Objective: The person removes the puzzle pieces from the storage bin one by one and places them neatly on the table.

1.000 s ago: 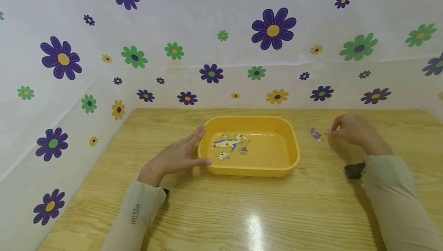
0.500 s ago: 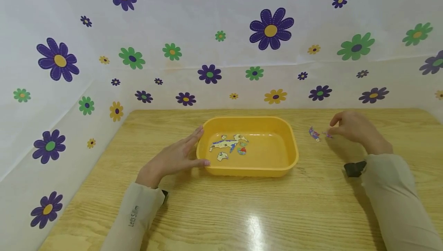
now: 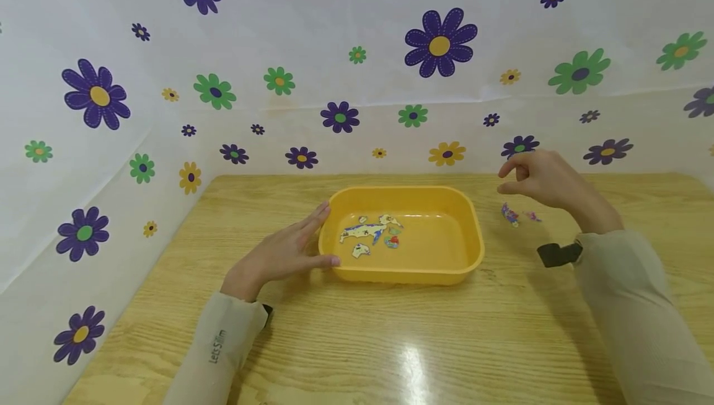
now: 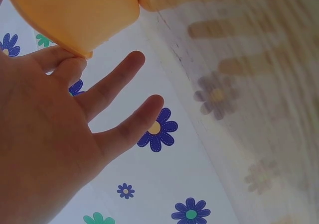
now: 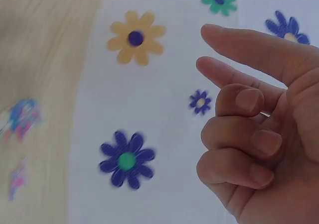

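Note:
My left hand [image 3: 279,259] rests at the left end of a yellow plastic tray [image 3: 437,244], its thumb on the front corner and other fingers at the rim. In the left wrist view, two of its fingers [image 4: 127,117] reach out straight, clear of the tray. Raised over the table's right side, my right hand [image 3: 549,182] holds nothing. Its thumb and index finger are extended apart, while the other fingers curl toward the palm. Below it lie a purple-blue cut-out piece [image 3: 510,215] and a smaller pink-purple piece [image 3: 533,216], both flat on the wood.
Several flat cut-outs lie in the tray's left half, among them a long cream-and-blue piece [image 3: 362,231], a red-and-green one [image 3: 392,242] and a cream one [image 3: 360,250]. A flower-printed white sheet [image 3: 385,82] stands behind the wooden table [image 3: 334,343].
My right hand has let go of the small pink-purple piece, leaving it on the table, and has risen up and to the left. The left hand stays at the tray.

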The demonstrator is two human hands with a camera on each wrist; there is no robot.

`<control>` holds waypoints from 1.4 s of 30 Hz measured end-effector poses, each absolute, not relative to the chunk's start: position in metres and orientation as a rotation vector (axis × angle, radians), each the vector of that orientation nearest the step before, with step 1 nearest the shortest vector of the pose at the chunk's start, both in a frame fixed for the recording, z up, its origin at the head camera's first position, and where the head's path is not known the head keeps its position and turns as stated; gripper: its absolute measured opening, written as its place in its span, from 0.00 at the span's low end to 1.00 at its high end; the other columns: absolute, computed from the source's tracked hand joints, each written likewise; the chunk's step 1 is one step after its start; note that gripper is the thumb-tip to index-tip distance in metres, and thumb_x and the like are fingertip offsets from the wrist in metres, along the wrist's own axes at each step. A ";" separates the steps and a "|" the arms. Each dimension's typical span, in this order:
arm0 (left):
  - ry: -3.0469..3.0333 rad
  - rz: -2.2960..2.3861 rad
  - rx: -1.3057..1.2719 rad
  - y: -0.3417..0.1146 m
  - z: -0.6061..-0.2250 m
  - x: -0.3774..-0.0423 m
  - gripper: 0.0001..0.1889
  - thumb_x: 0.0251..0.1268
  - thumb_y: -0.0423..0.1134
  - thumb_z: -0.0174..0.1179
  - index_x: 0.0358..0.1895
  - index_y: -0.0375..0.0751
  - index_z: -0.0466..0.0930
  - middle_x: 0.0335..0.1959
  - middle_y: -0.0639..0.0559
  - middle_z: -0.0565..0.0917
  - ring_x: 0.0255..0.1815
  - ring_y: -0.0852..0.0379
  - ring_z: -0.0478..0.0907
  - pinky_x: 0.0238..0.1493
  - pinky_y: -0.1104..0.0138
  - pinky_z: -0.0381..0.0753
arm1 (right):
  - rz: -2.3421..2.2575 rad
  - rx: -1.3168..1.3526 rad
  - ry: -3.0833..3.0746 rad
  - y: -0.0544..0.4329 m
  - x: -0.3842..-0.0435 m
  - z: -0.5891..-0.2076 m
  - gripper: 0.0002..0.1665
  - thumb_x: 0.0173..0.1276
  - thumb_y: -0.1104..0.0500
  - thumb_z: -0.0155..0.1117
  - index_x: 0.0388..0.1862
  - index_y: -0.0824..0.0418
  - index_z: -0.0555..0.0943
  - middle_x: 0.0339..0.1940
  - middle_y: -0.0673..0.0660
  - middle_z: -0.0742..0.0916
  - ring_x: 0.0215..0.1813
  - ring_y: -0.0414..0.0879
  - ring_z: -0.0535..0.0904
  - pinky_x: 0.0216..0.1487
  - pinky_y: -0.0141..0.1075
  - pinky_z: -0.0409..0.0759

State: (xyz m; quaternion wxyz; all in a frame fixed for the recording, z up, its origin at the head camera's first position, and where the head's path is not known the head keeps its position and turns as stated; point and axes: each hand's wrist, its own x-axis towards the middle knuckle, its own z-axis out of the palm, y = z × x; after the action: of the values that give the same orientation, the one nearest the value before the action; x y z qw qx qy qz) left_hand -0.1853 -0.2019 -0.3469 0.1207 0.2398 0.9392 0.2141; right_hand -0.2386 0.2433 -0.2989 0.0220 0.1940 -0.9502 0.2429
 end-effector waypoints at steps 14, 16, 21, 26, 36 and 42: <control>2.742 0.644 0.695 -0.202 -0.346 -0.185 0.56 0.64 0.70 0.60 0.84 0.46 0.40 0.84 0.50 0.41 0.81 0.43 0.48 0.77 0.45 0.53 | 0.878 0.746 -2.895 0.191 -0.238 -0.265 0.13 0.65 0.65 0.72 0.45 0.71 0.84 0.20 0.53 0.71 0.24 0.46 0.64 0.27 0.35 0.63; 2.741 0.650 0.687 -0.202 -0.346 -0.185 0.56 0.64 0.70 0.60 0.84 0.46 0.40 0.84 0.51 0.41 0.81 0.43 0.48 0.77 0.45 0.53 | 0.877 0.764 -2.880 0.186 -0.238 -0.264 0.12 0.64 0.65 0.73 0.45 0.71 0.85 0.20 0.53 0.71 0.24 0.46 0.64 0.26 0.35 0.62; 2.749 0.642 0.684 -0.202 -0.347 -0.186 0.56 0.64 0.70 0.60 0.84 0.47 0.40 0.84 0.52 0.41 0.81 0.42 0.49 0.76 0.44 0.54 | 0.883 0.830 -2.847 0.172 -0.241 -0.259 0.11 0.64 0.65 0.73 0.43 0.69 0.86 0.19 0.52 0.71 0.24 0.46 0.64 0.26 0.35 0.61; 2.755 0.646 0.693 -0.203 -0.348 -0.186 0.55 0.64 0.69 0.60 0.84 0.47 0.41 0.84 0.52 0.42 0.81 0.42 0.50 0.76 0.44 0.55 | 0.910 0.898 -2.833 0.159 -0.247 -0.258 0.09 0.63 0.65 0.73 0.42 0.68 0.86 0.20 0.52 0.72 0.28 0.47 0.68 0.29 0.36 0.63; 2.748 0.658 0.671 -0.202 -0.349 -0.186 0.56 0.63 0.70 0.61 0.84 0.48 0.41 0.84 0.53 0.42 0.81 0.44 0.48 0.76 0.44 0.53 | 1.004 1.029 -2.871 0.130 -0.255 -0.258 0.11 0.64 0.65 0.71 0.45 0.67 0.86 0.19 0.52 0.72 0.27 0.48 0.67 0.31 0.38 0.65; 2.742 0.664 0.664 -0.202 -0.349 -0.186 0.56 0.63 0.70 0.61 0.84 0.48 0.41 0.84 0.53 0.41 0.82 0.44 0.47 0.76 0.44 0.53 | 1.048 1.128 -2.850 0.116 -0.262 -0.265 0.10 0.63 0.67 0.71 0.44 0.67 0.86 0.18 0.52 0.72 0.25 0.47 0.66 0.28 0.35 0.65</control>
State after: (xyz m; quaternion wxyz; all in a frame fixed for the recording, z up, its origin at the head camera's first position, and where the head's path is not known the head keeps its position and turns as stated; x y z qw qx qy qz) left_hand -0.1859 -0.2021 -0.3488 0.1212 0.2273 0.9391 0.2274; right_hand -0.2620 0.1155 -0.2652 -0.0489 0.3479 -0.8788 0.3230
